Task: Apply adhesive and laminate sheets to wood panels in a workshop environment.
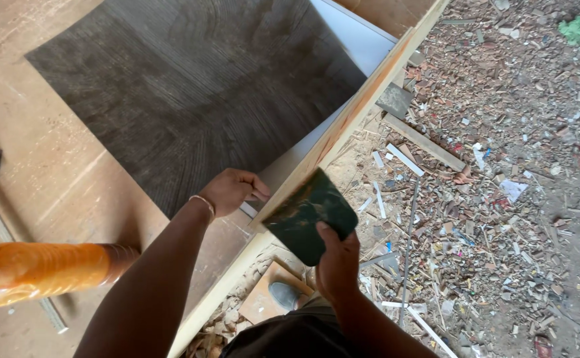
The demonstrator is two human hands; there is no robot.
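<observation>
My right hand (335, 260) grips a dark green flat card-like spreader (310, 215) and presses it against the pale edge of a wooden board (359, 109). My left hand (231, 189), with a thin bracelet at the wrist, rests fingers-curled on the top of that board near the same edge, just left of the spreader. A dark wood-grain laminate sheet (190, 93) covers most of the board's top, with a white strip (363, 46) showing beside it.
A brown workbench surface (51, 179) lies to the left. An orange wrapped cylinder (38, 272) sits at lower left. The ground at right (502, 199) is littered with wood scraps, strips and debris. My shoe (283, 295) stands below the bench.
</observation>
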